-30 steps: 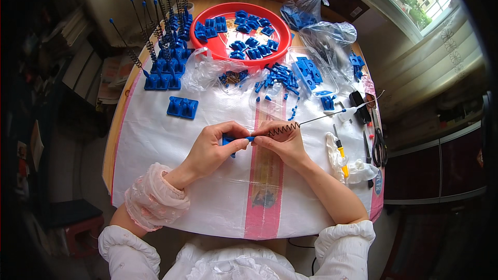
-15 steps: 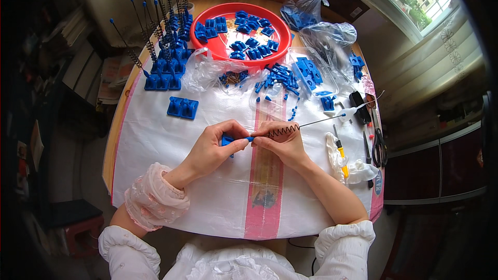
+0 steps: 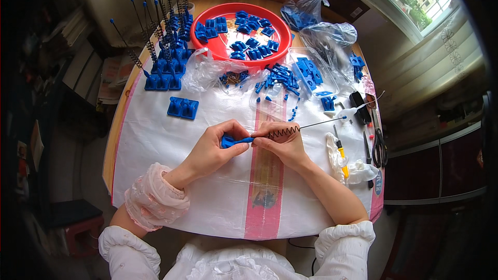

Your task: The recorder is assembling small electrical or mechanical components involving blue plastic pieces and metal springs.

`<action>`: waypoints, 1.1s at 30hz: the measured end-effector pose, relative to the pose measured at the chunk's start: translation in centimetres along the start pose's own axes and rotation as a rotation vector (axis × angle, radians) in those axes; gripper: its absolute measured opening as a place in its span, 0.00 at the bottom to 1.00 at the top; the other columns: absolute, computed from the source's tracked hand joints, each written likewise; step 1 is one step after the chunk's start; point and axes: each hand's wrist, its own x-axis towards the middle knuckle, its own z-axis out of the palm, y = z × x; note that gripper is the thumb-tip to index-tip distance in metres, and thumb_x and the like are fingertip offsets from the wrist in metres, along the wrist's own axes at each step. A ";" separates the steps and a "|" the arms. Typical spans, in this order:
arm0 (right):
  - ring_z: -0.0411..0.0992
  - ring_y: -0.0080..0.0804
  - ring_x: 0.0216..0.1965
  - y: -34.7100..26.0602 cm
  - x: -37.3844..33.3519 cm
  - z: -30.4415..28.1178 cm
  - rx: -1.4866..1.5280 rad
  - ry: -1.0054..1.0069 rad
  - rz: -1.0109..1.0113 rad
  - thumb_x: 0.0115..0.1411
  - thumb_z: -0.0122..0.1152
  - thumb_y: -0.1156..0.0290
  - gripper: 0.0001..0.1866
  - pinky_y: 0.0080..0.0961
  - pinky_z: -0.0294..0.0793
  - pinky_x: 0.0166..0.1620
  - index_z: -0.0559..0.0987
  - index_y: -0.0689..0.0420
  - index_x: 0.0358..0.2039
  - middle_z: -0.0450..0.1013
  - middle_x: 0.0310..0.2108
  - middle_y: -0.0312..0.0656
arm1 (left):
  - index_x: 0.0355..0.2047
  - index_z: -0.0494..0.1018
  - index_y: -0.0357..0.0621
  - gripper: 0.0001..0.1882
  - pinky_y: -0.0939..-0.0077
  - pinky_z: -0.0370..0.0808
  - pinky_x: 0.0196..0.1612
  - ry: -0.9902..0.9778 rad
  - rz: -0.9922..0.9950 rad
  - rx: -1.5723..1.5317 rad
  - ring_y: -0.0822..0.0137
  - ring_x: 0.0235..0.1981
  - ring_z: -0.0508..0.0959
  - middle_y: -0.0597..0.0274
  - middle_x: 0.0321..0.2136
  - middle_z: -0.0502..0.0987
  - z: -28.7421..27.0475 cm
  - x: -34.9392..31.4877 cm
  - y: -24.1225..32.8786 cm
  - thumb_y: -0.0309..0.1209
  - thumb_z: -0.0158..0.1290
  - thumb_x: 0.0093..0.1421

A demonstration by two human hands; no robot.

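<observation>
Between finger and thumb, my left hand (image 3: 207,148) grips a blue plastic part (image 3: 227,141) with a narrow stem pointing right. My right hand (image 3: 285,148) pinches a black coil spring (image 3: 282,132) close to that stem; the fingertips hide whether the two are joined. From the spring a thin straight rod runs out to the right and ends in a small blue tip. Both hands work just above the white sheet. Beyond my left hand lies a blue block with several raised pieces (image 3: 182,108). Small blue beads (image 3: 294,113) lie beyond my right hand.
Blue bases with upright springs (image 3: 165,67) stand at the far left. A red basin (image 3: 285,52) holds blue parts, with a loose blue pile (image 3: 282,78) before it. Plastic bags (image 3: 329,33) lie far right. A yellow-handled screwdriver (image 3: 342,158) and scissors (image 3: 380,148) are at the right.
My left thumb has shifted slightly, and more of the blue part shows between my fingers. The rod's blue tip has moved a little right and down.
</observation>
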 end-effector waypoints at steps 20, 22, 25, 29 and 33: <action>0.81 0.25 0.38 -0.3 0.1 -0.1 -0.061 -0.036 -0.024 0.61 0.68 0.82 0.07 0.19 0.80 0.43 0.86 0.67 0.40 0.81 0.36 0.41 | 0.40 0.78 0.41 0.07 0.79 0.73 0.45 0.002 0.035 -0.015 0.77 0.37 0.77 0.68 0.34 0.80 -0.2 0.1 -0.4 0.28 0.60 0.63; 0.81 0.25 0.38 -0.2 0.1 -0.1 -0.065 -0.038 -0.025 0.61 0.68 0.82 0.07 0.19 0.79 0.42 0.86 0.67 0.41 0.81 0.36 0.41 | 0.40 0.78 0.42 0.07 0.79 0.73 0.45 0.001 0.034 -0.017 0.77 0.37 0.77 0.68 0.34 0.80 -0.2 0.1 -0.4 0.29 0.60 0.63; 0.81 0.25 0.38 -0.4 0.0 0.0 -0.074 -0.034 -0.027 0.61 0.68 0.82 0.07 0.19 0.79 0.42 0.85 0.67 0.41 0.81 0.35 0.42 | 0.40 0.78 0.42 0.06 0.78 0.73 0.46 -0.004 0.026 -0.025 0.76 0.37 0.76 0.69 0.33 0.80 -0.2 0.1 -0.3 0.29 0.60 0.63; 0.81 0.24 0.38 -0.4 0.0 0.0 -0.091 -0.035 -0.030 0.61 0.68 0.82 0.07 0.19 0.79 0.42 0.85 0.67 0.41 0.81 0.35 0.41 | 0.40 0.77 0.42 0.06 0.78 0.72 0.46 -0.007 0.015 -0.040 0.76 0.36 0.76 0.69 0.33 0.79 -0.3 0.2 -0.6 0.29 0.60 0.64; 0.81 0.25 0.38 -0.5 0.0 0.1 -0.102 -0.032 -0.030 0.61 0.68 0.83 0.07 0.19 0.79 0.42 0.86 0.67 0.41 0.81 0.35 0.41 | 0.40 0.77 0.42 0.06 0.79 0.72 0.45 -0.013 0.040 -0.037 0.77 0.36 0.76 0.68 0.33 0.79 -0.2 0.2 -0.7 0.30 0.58 0.66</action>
